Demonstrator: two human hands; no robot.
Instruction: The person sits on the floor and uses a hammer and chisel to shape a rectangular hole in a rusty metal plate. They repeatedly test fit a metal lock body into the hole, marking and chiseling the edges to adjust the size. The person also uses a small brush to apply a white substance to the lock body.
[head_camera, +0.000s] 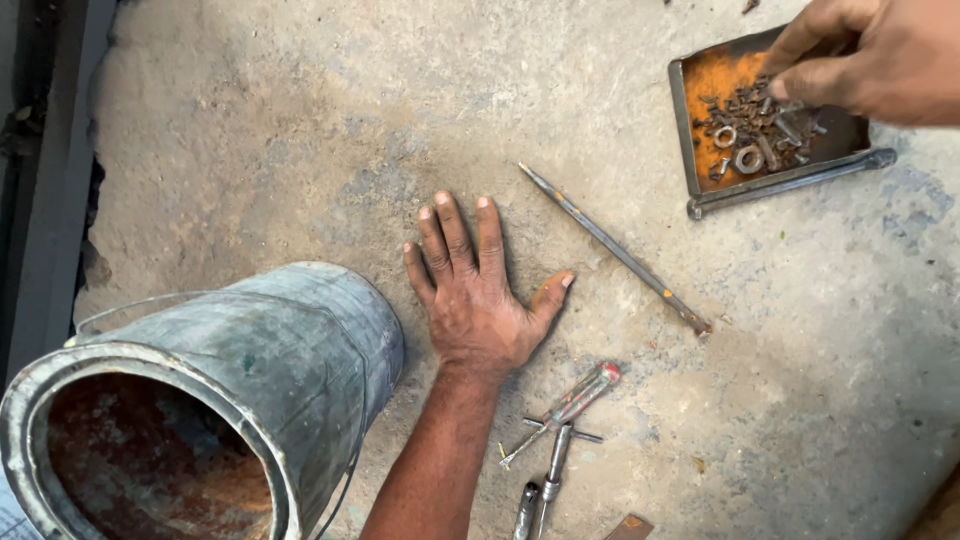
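Fingers of your left hand lie spread and flat on the rough grey concrete floor, palm down, gripping nothing, with the thumb pointing off to the right. Your right hand reaches in from the top right corner, its fingertips curled down into the heap of rusty nuts, bolts and washers; you cannot tell whether they have pinched a piece yet. That heap sits in a shallow rectangular rusty metal tray with an orange-stained bottom, well apart from your left hand.

Between the two hands a long thin grey metal rod lies slanted on the floor, near your left thumb but not touching it. Just left of your left hand a dented grey metal bucket lies on its side, its rusty inside facing the camera. Below your left wrist lie a screwdriver with a clear handle and red tip and a small steel T-handle wrench, crossing each other.
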